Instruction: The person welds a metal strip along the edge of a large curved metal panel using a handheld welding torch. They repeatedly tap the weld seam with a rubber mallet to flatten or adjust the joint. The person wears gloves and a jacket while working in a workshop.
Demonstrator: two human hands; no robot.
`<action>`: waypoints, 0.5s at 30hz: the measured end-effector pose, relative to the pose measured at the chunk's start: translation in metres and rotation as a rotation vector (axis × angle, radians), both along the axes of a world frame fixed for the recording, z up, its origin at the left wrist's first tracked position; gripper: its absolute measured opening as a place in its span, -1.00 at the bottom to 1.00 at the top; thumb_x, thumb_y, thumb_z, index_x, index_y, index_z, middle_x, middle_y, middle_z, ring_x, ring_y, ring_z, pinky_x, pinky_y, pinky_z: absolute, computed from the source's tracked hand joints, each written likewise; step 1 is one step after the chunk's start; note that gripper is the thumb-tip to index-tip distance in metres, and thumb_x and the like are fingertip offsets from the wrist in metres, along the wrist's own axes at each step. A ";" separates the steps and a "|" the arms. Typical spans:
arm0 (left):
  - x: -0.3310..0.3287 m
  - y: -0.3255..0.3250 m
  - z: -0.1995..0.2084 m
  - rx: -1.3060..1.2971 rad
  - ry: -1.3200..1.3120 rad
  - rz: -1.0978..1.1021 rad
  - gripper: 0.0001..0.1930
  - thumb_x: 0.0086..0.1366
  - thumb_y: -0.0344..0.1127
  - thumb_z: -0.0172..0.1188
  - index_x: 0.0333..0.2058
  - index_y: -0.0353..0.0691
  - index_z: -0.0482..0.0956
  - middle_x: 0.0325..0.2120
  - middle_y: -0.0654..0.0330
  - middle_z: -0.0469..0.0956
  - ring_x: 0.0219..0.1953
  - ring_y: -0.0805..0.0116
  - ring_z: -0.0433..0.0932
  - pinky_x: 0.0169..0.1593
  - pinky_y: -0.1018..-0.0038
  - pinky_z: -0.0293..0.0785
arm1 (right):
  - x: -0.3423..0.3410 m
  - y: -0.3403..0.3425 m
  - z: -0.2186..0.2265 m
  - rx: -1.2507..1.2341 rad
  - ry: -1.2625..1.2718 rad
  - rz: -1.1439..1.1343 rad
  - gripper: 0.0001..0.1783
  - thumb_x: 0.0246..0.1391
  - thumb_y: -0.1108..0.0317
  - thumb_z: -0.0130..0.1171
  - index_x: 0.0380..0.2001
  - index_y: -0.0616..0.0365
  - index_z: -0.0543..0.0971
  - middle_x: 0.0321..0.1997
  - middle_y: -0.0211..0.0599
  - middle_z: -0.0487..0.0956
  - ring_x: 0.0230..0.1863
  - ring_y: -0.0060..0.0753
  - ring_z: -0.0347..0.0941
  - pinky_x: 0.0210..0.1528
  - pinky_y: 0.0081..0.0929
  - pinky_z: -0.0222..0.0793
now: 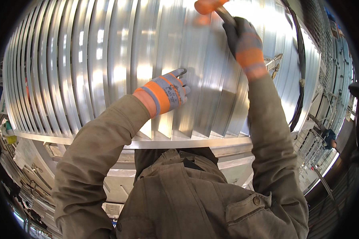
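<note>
At twelve o'clock the orange mallet head (206, 6) is running off the top edge, its handle disappearing inside the right hand (243, 38). The left hand (169, 91) is hiding its palm against the aluminium slats (107, 59), which are blurring into glare toward one o'clock.

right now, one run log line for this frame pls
left hand: flat on aluminium slats | right hand: raised, gripping orange-headed mallet | black hose: at right
</note>
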State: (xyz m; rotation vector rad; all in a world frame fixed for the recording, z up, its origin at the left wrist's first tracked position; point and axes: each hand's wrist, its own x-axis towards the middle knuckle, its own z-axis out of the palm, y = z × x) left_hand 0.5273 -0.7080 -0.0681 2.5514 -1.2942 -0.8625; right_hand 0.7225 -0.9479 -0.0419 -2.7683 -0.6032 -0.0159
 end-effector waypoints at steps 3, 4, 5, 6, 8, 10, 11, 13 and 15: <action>0.004 0.002 0.008 0.000 -0.037 -0.052 -0.75 0.63 -0.26 0.09 0.04 -0.01 0.77 0.04 0.15 0.82 0.18 0.16 0.77 0.79 0.13 0.16 | -0.101 -0.043 0.052 0.237 0.138 0.223 -0.66 0.60 0.34 0.20 0.28 0.29 0.62 -0.10 -0.01 0.71 -0.17 0.10 0.71 -0.11 -0.13 0.64; 0.006 0.004 0.010 0.020 -0.068 -0.120 -0.77 0.61 -0.28 0.14 0.03 -0.01 0.77 0.04 0.18 0.81 0.19 0.17 0.77 0.79 0.13 0.16 | -0.140 -0.056 0.074 0.189 0.302 0.175 -0.62 0.57 0.42 0.22 0.32 0.33 0.60 -0.05 0.04 0.70 -0.19 0.06 0.73 -0.13 -0.13 0.67; 0.007 0.004 0.011 0.042 -0.097 -0.189 -0.80 0.58 -0.31 0.18 0.02 -0.01 0.78 0.04 0.21 0.81 0.20 0.18 0.77 0.79 0.13 0.16 | -0.175 -0.064 0.092 0.168 0.526 0.063 -0.57 0.53 0.50 0.25 0.37 0.37 0.58 0.01 0.09 0.70 -0.21 0.02 0.75 -0.15 -0.13 0.71; 0.007 0.004 0.012 0.020 -0.109 -0.167 -0.82 0.56 -0.32 0.20 -0.01 -0.02 0.77 0.03 0.22 0.80 0.22 0.17 0.76 0.78 0.09 0.18 | -0.209 -0.066 0.104 0.208 0.722 -0.044 -0.51 0.49 0.57 0.27 0.41 0.41 0.56 0.06 0.14 0.69 -0.23 -0.01 0.77 -0.16 -0.13 0.74; 0.008 0.004 0.012 0.010 -0.107 -0.135 -0.87 0.52 -0.35 0.25 -0.06 -0.02 0.73 0.00 0.25 0.78 0.25 0.15 0.75 0.77 0.01 0.20 | -0.255 -0.064 0.115 0.253 0.841 0.024 -0.57 0.59 0.41 0.21 0.39 0.36 0.57 -0.10 0.05 0.74 -0.23 -0.09 0.77 -0.18 -0.21 0.68; 0.009 0.004 0.009 0.017 -0.121 -0.171 -0.82 0.56 -0.31 0.23 0.02 -0.02 0.75 0.18 0.20 0.78 0.29 0.15 0.75 0.77 -0.01 0.20 | -0.286 -0.058 0.118 0.268 0.889 0.111 -0.59 0.62 0.36 0.17 0.38 0.32 0.58 -0.11 0.08 0.76 -0.16 0.12 0.77 -0.13 -0.15 0.66; 0.008 0.004 0.008 0.017 -0.144 -0.190 -0.80 0.58 -0.29 0.22 0.06 -0.03 0.76 0.26 0.17 0.78 0.31 0.14 0.74 0.77 -0.02 0.19 | -0.294 -0.056 0.119 0.284 0.946 0.060 -0.59 0.59 0.39 0.19 0.38 0.31 0.58 -0.08 0.11 0.75 -0.12 0.22 0.76 -0.10 -0.10 0.66; 0.007 0.006 0.008 -0.024 -0.139 -0.128 -0.75 0.59 -0.28 0.22 0.13 -0.05 0.76 0.37 0.12 0.72 0.33 0.15 0.74 0.78 -0.04 0.18 | -0.303 -0.056 0.119 0.279 0.948 0.038 -0.58 0.58 0.36 0.22 0.37 0.28 0.59 -0.03 0.16 0.76 -0.03 0.33 0.75 -0.02 -0.03 0.66; 0.006 0.006 0.011 -0.043 -0.148 -0.094 -0.72 0.61 -0.27 0.21 0.17 -0.06 0.76 0.42 0.10 0.70 0.35 0.15 0.74 0.78 -0.05 0.16 | -0.308 -0.058 0.118 0.245 0.909 0.051 -0.58 0.61 0.25 0.24 0.34 0.27 0.59 0.00 0.22 0.77 0.06 0.35 0.76 0.06 0.00 0.65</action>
